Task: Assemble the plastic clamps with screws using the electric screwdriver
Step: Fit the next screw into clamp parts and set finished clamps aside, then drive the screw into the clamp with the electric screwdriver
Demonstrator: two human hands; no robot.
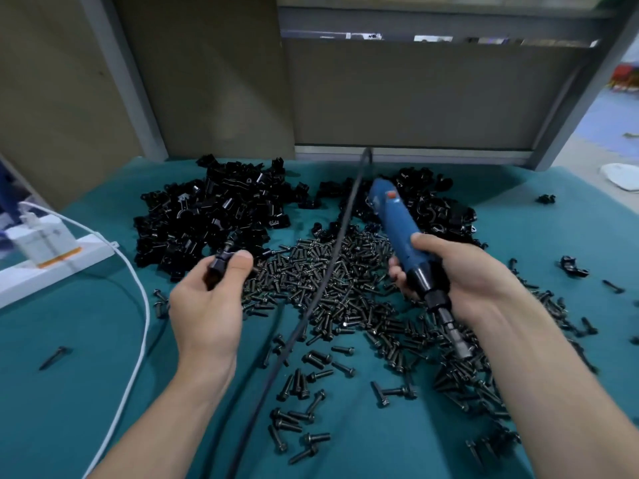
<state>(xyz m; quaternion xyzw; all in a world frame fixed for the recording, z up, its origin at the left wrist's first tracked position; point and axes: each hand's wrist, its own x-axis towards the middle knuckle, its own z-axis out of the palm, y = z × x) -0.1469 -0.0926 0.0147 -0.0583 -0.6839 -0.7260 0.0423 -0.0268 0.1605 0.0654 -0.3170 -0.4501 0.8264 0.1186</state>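
2 hands, left hand pinching clamp, right hand gripping screwdriver

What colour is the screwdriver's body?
Blue screwdriver, black at the nose; clearest in the head view.

Your single head-worn wide-angle camera looks forward and down, close over the teal cloth-covered desk. Your left hand and right hand reach in from 6 o'clock; the beige grey-framed back panel stands at 12 o'clock.

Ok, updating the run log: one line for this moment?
left hand: pinches clamp | right hand: grips electric screwdriver, bit apart from clamp | loose screws: on cloth
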